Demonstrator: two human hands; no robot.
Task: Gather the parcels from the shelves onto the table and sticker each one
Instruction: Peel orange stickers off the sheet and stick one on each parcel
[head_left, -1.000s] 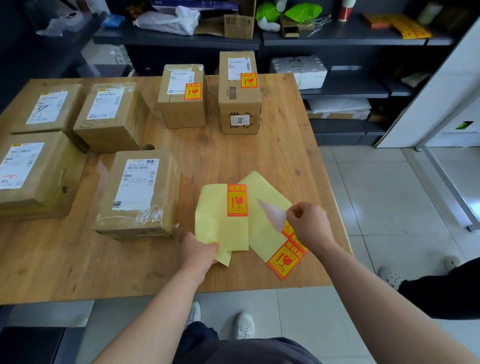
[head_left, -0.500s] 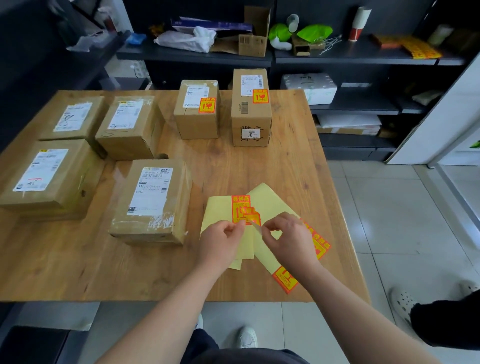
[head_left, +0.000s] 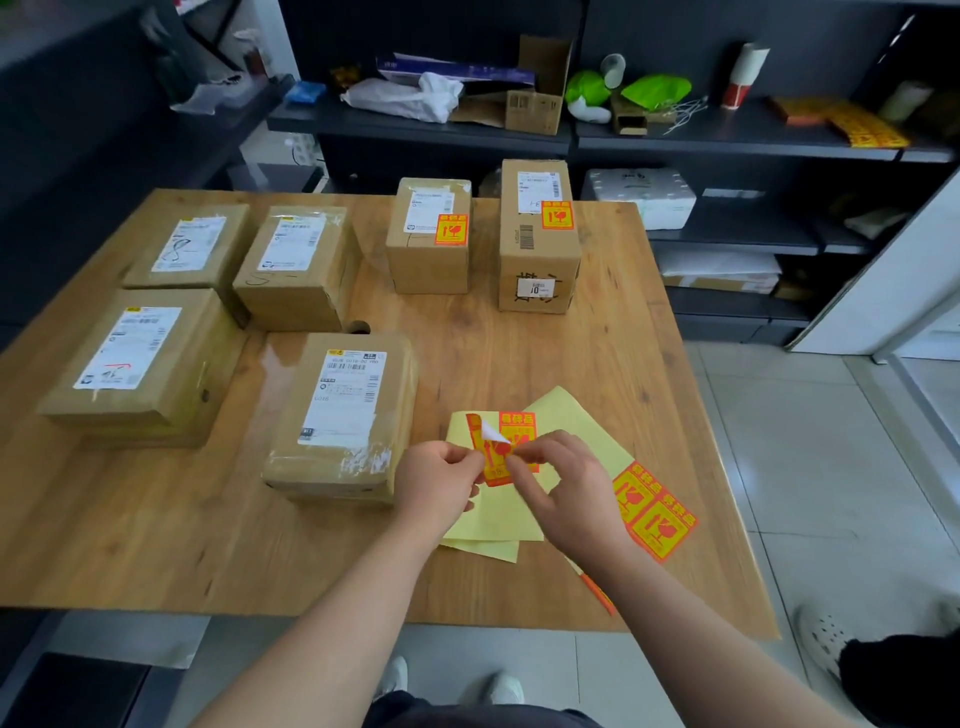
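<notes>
Fingertips (head_left: 464, 458) of the left hand (head_left: 439, 483) pinch the left edge of a fragile sticker (head_left: 493, 460). The thumb and forefinger of the right hand (head_left: 566, 493) pinch its right side, so both hands grip it, just right of the near parcel (head_left: 343, 415). The sticker's top corner is folded over and shows its white back. It is held above a yellow backing sheet (head_left: 498, 519), which lies flat beside the near parcel's right face, close to the front edge of the table (head_left: 571, 353).

Left of the near parcel sits a large flat parcel (head_left: 135, 364), a strip of bare wood apart from it. Behind and to the left of the near parcel are two more unstickered parcels, a flat one (head_left: 189, 244) and a taller one (head_left: 293, 265), almost touching each other. Behind and to the right of the near parcel stand two stickered parcels, a squat one (head_left: 428, 234) and an upright one (head_left: 537, 234), with a wide stretch of bare wood between them and it.

Farther right of the near parcel, a second yellow sheet (head_left: 582, 426) pokes out from under the first. A pair of unused stickers (head_left: 654, 514) lies beyond the right hand, near the table's right edge. Bare wood runs along the front edge below and left of the near parcel. Dark shelves (head_left: 727, 140) stand behind it.
</notes>
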